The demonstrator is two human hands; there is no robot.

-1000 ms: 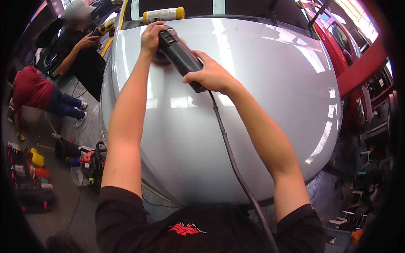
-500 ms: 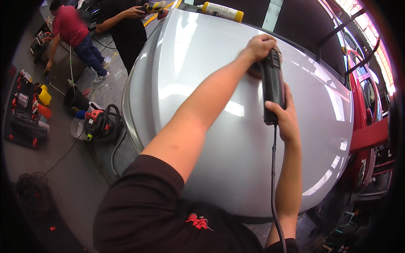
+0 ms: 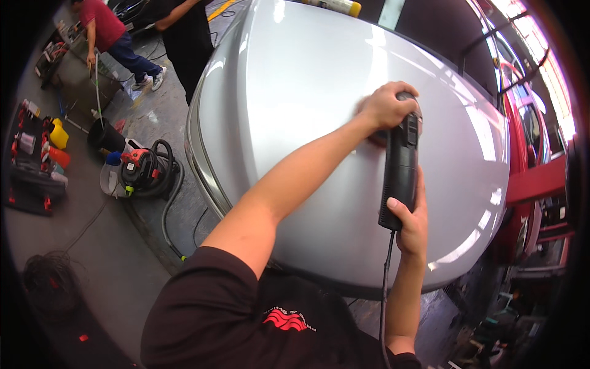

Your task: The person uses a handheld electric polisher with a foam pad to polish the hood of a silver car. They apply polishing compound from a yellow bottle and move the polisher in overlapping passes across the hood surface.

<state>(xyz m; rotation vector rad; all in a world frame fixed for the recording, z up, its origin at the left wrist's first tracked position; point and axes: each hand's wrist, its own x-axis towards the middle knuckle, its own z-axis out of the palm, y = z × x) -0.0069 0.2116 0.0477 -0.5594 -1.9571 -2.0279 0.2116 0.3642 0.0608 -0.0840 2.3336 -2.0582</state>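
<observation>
A black corded polisher (image 3: 401, 175) lies across the glossy silver car panel (image 3: 301, 209). Its round pad, partly hidden behind my left hand (image 3: 388, 107), appears to touch the panel. That hand is closed over the polisher's head, fingers curled across the top. At the near end, my right hand (image 3: 413, 226) grips the polisher's body, its thumb on top and fingers on the right side. From that end a black cord (image 3: 385, 289) runs down toward me past my right forearm.
A red and black vacuum cleaner (image 3: 142, 169) with a hose stands left on the floor, near a black bucket (image 3: 106, 136). One person (image 3: 107, 27) in red holds a pole; another (image 3: 184, 46) wears black. A yellow-capped bottle (image 3: 335, 6) lies beyond the panel. A red post (image 3: 538, 178) stands right.
Both my hands have drawn the polisher nearer to me over the panel. The view has shifted slightly. The person in black's yellow tool has gone out of view.
</observation>
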